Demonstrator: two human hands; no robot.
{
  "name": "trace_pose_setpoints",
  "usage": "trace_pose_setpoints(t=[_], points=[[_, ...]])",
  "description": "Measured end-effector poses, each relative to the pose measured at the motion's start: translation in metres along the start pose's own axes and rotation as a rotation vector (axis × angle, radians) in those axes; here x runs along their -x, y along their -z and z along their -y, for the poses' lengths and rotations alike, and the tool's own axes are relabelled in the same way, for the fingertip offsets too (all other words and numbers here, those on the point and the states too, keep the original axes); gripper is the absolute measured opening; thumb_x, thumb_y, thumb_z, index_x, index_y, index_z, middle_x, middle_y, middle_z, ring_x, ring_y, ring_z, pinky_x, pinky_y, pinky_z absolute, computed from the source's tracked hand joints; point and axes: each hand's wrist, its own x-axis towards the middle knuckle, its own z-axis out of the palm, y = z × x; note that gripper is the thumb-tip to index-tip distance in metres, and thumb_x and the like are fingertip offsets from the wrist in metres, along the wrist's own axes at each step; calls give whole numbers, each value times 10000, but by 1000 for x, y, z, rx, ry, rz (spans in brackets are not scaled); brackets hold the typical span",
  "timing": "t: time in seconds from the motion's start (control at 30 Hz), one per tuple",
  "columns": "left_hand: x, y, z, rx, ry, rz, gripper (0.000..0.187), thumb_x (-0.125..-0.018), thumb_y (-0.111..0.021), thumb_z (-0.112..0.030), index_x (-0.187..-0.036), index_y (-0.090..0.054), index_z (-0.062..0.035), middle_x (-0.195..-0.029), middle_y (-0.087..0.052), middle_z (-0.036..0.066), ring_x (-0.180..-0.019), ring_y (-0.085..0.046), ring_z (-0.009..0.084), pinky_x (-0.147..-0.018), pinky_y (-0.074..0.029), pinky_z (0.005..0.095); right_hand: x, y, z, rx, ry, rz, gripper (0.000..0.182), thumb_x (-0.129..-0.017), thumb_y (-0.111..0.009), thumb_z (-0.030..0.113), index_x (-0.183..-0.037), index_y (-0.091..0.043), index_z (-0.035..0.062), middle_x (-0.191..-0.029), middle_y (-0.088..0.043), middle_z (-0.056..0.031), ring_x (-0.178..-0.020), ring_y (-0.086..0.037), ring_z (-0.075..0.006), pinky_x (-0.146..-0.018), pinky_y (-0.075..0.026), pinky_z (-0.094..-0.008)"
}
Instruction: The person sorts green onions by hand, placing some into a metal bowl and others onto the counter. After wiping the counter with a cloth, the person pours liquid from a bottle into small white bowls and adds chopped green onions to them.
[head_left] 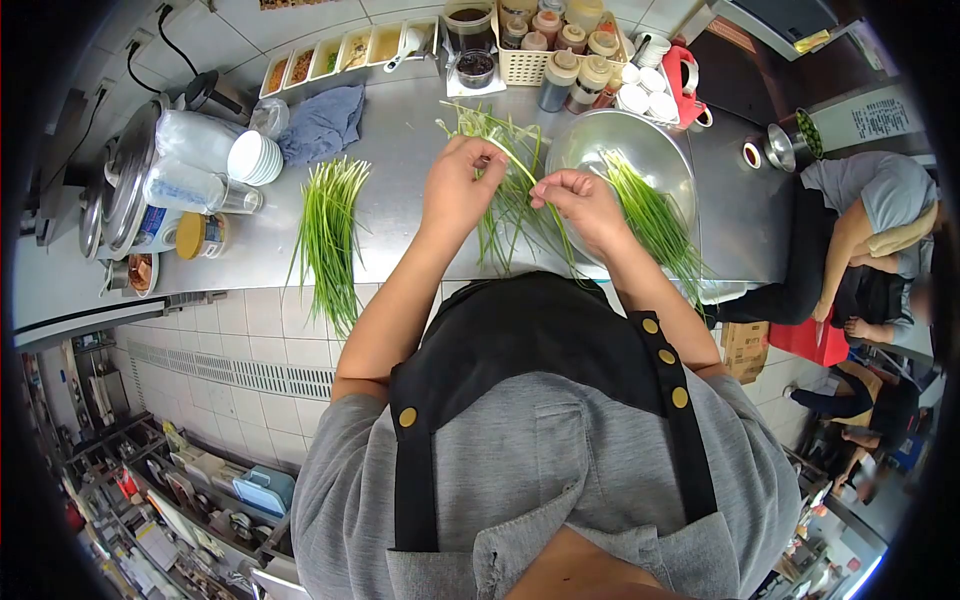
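A single thin scallion [517,163] with a pale end stretches between my hands. The fingers of my left hand [462,185] are closed round its upper part. At its lower part my right hand [588,208] pinches it between thumb and fingertips. Beneath and between the hands lies a loose, tangled pile of scallions [495,225] on the steel counter. A steel bowl [575,140] stands to the right, holding a tidy bunch of scallions [650,215] whose green tips hang over the rim. Another aligned bunch of scallions [332,220] lies at the left, its tips drooping over the counter's front edge.
Behind are a blue cloth [322,122], a row of topping trays [345,52] and a basket [522,70] of sauce bottles. Stacked cups [255,158] and a yellow-lidded jar [200,235] stand left. Other people work at right, one beside a red bin [815,340].
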Motion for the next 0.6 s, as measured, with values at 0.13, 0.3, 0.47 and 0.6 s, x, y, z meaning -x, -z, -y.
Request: trace_pose_setpoints(t=[0.13, 0.3, 0.47, 0.6], points=[[-13, 4, 17, -60, -30, -63, 98, -805, -674, -126, -834, -681, -33, -807, -606, 76, -712, -571, 163, -656, -457, 281, 7, 1, 8, 7, -95, -1, 142, -844, -639, 117, -882, -667, -17, -801, -673, -68, -757, -609, -110, -762, -451, -239], [-31, 8, 37, -105, -8, -124, 90, -787, -664, -130, -813, -686, -46, -814, -611, 88, -713, -592, 187, -663, -475, 303, 10, 7, -2, 2, -134, 3, 133, -837, -639, 114, -865, -671, -12, -784, -676, -72, -741, -598, -112, -801, -433, -247], [-46, 6, 72, -208, 96, -88, 156, -803, -661, -220, -850, -686, -73, -878, -638, 106, -818, -633, 241, -712, -493, 350, 15, 17, -9, 22, -148, -42, 134, -839, -639, 120, -855, -675, -8, -786, -677, -67, -748, -593, -107, -808, -425, -247], [-44, 0, 71, -714, 178, 229, 334, -839, -653, -337, -1011, -668, -51, -918, -659, 121, -831, -625, 196, -741, -477, 303, 16, 22, -15, -12, -134, -77, 149, -845, -635, 126, -881, -679, -12, -797, -679, -58, -774, -594, -103, -792, -426, -234]])
